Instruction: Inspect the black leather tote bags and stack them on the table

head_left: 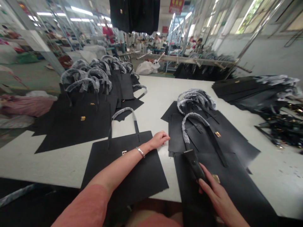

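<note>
My left hand (161, 139) is above the gap between two black bag panels, its fingers curled together. Whatever they may hold is too small to make out. Beneath that forearm a black bag panel (127, 176) lies flat, with a gold clasp and one handle (124, 111) wrapped in clear plastic. My right hand (213, 189) grips a black electric hair clipper (195, 165), its blade end pointing up and away from me. Under the clipper rests another black bag panel (239, 186), whose gold clasp (216, 178) is partly hidden by my fingers. Its plastic-wrapped handle (195, 116) stands up behind the clipper.
Stacked black panels with wrapped handles (78, 119) cover the table's left side. Another stack (196, 101) lies behind the right panel. Farther right are more black pieces (255, 91) and a heap of straps with metal fittings (284, 126). Black pieces hang overhead (134, 15).
</note>
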The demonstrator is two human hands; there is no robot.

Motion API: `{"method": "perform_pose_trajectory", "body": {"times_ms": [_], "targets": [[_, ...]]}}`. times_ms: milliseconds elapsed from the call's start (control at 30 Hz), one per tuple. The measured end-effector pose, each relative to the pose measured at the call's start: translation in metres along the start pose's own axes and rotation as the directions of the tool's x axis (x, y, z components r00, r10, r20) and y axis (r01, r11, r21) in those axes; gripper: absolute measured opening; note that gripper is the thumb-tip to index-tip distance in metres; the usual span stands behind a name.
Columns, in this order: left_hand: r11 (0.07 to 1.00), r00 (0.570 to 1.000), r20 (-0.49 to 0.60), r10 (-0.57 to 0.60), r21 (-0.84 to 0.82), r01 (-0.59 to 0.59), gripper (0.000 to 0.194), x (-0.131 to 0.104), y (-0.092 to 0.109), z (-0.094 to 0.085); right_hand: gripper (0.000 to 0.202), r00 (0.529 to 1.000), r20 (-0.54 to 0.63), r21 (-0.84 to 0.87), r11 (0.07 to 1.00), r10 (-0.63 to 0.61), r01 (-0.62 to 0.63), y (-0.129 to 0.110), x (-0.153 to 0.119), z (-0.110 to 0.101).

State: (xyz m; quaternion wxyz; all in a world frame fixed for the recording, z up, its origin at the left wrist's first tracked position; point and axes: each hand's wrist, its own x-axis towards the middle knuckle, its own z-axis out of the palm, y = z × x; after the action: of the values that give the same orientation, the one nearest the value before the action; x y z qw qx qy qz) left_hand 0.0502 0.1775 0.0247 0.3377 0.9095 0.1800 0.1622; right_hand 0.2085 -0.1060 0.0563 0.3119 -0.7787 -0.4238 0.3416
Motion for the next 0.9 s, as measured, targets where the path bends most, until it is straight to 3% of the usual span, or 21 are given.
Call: {"method": "perform_pose_trajectory", "body": {"times_ms": [67,233,400,533,600,733,900], "targets": [[0.999,0.999,0.019,0.036,-0.004,-0.036,0.024,-0.006,0.004,0.001,0.076,1.000,0.007,0.001,1.000,0.003,-0.003,0.000,0.000,0.000],[0.981,0.955,0.230,0.188,0.001,-0.193,0.011,-0.009,0.021,0.015,0.077,1.000,0.017,0.004,1.000,0.019,-0.019,-0.005,0.000,-0.001],[0.971,0.923,0.323,0.208,0.044,-0.234,0.010,0.003,0.026,0.020,0.078,1.000,-0.006,0.007,1.000,0.019,-0.019,-0.010,-0.001,0.000],[0.978,0.935,0.314,0.167,0.071,-0.198,0.015,0.007,0.022,0.016,0.079,1.000,-0.014,0.032,0.999,0.012,-0.012,-0.014,-0.001,0.000],[0.986,0.960,0.253,0.119,0.086,-0.145,0.015,0.005,0.017,0.013,0.077,1.000,-0.016,0.042,0.999,0.006,-0.005,-0.015,-0.001,0.000],[0.994,0.993,0.118,0.015,0.106,-0.028,0.038,-0.003,0.011,0.010,0.075,1.000,-0.010,0.054,0.998,-0.008,0.009,-0.015,-0.002,-0.001],[0.988,0.973,0.197,0.122,0.071,-0.138,0.017,-0.010,0.020,0.016,0.074,1.000,-0.006,0.067,0.998,-0.003,0.003,-0.012,0.000,-0.001]]}}
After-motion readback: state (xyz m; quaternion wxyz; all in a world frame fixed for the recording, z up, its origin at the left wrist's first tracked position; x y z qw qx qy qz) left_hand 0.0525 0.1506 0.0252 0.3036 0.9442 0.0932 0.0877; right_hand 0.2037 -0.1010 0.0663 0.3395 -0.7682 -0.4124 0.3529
